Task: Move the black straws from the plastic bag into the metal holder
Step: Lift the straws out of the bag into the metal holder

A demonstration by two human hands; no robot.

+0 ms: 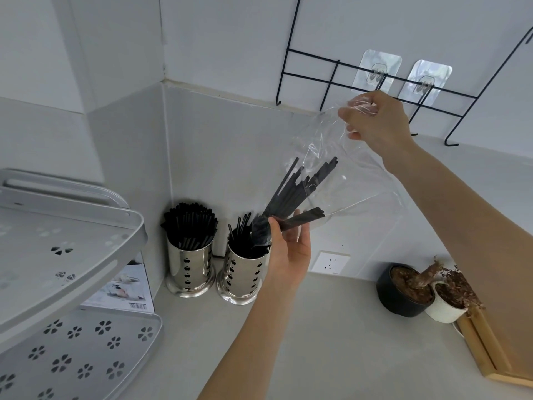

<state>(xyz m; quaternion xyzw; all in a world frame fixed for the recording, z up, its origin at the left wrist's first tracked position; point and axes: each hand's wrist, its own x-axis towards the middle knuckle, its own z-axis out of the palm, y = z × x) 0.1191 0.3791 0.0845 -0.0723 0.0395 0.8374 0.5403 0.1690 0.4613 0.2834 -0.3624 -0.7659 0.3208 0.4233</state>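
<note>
A clear plastic bag [340,174] hangs tilted above the counter, its upper end pinched in my right hand [375,119]. A bundle of black straws [300,186] slants out of the bag's lower end. My left hand [288,246] grips the lower part of that bundle just above the right metal holder [240,272], which has a few straws standing in it. The left metal holder [190,267] is packed full of black straws. Both holders are shiny perforated cylinders in the counter's corner.
A grey two-tier rack [66,255] with flower-shaped holes fills the left side. A black wire rack [375,79] hangs on the wall behind my right hand. A black pot [401,295], a white pot [444,310] and a wooden board [490,350] sit at right. A wall socket [330,262] is behind.
</note>
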